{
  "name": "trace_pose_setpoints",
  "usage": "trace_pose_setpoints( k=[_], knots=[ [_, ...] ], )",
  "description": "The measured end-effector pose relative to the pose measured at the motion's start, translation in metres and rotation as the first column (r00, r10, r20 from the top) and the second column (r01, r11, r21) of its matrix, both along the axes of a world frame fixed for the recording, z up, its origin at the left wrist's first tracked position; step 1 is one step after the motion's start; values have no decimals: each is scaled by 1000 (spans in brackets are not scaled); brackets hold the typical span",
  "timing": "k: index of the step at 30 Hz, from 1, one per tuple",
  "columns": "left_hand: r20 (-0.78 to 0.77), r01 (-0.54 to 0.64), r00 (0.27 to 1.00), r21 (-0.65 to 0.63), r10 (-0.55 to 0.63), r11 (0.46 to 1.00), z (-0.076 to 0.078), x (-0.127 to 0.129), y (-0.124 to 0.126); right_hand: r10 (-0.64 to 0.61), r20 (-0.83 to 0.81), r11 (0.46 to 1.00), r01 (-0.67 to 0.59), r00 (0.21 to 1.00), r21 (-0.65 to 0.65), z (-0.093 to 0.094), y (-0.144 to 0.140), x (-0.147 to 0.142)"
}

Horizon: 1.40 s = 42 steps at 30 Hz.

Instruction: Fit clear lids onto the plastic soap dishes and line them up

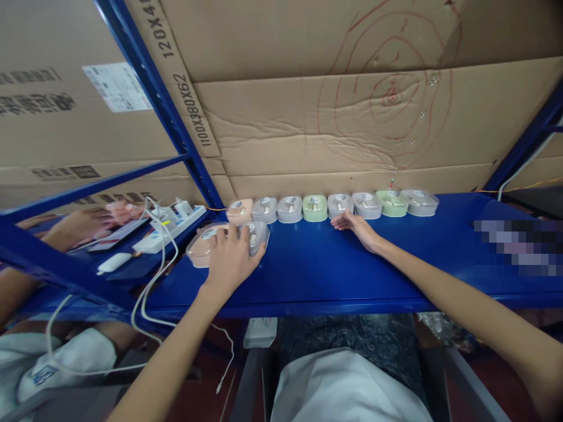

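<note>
L hand (229,258) spread on 2 cases (206,243), R hand (354,225) flat by row of 8 (315,206)

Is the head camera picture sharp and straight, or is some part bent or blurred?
Head view: the blue shelf and frame posts bend outward, wide-lens distortion; the row of cases is sharp, as are the left hand and right hand; one pixelated patch at right; soft, even light.

Head view: left hand (229,258) rests on two cases, pink case (201,246) & grey case (257,234), on blue shelf (316,275); right hand (356,225) touches row of cases (334,205) along cardboard wall (343,129).
</note>
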<state>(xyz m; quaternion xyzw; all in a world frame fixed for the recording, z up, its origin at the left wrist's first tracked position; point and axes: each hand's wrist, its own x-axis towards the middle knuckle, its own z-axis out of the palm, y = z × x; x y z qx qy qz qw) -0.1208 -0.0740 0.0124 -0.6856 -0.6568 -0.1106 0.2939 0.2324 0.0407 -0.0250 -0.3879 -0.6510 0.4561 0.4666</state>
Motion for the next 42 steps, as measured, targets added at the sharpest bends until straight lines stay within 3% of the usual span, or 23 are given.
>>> trace_pose_setpoints(
  k=[15, 28, 42],
  knots=[
    [110, -98, 989, -29, 101, 995, -4, -5, 0, 7, 12, 1000, -7, 1000, -7, -1, 1, 0],
    [197, -52, 979, -15, 54, 999, -11, -11, 6, -2, -5, 1000, 2, 1000, -26, 0, 0, 0],
    [173, -44, 984, 8, 42, 999, -14, -15, 8, 4, -3, 1000, -4, 1000, -23, -1, 0, 0]
  ],
)
